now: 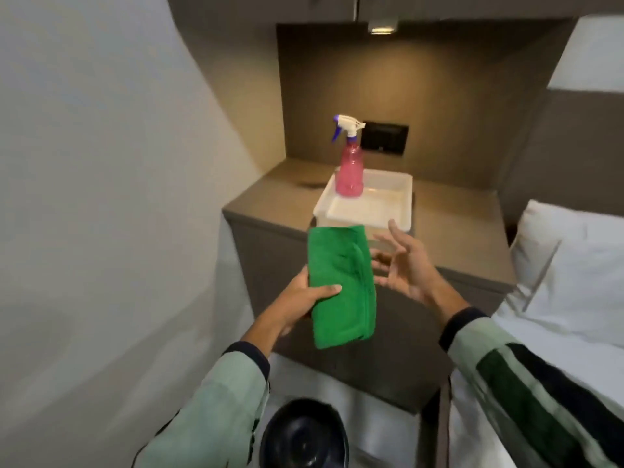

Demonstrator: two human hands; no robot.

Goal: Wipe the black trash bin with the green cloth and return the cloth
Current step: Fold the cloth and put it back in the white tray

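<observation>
My left hand (304,298) grips a folded green cloth (341,285) by its left edge and holds it up in front of the nightstand. Just right of the cloth, my right hand (401,265) is open with fingers spread, not touching it. The black trash bin (304,434) stands on the floor at the bottom of the view, below my left forearm; I see its round open top from above.
A white tray (371,211) sits on the brown nightstand (466,238), with a pink spray bottle (349,170) standing at its back left. A bed with white pillow (567,258) lies to the right. A pale wall (101,197) closes the left side.
</observation>
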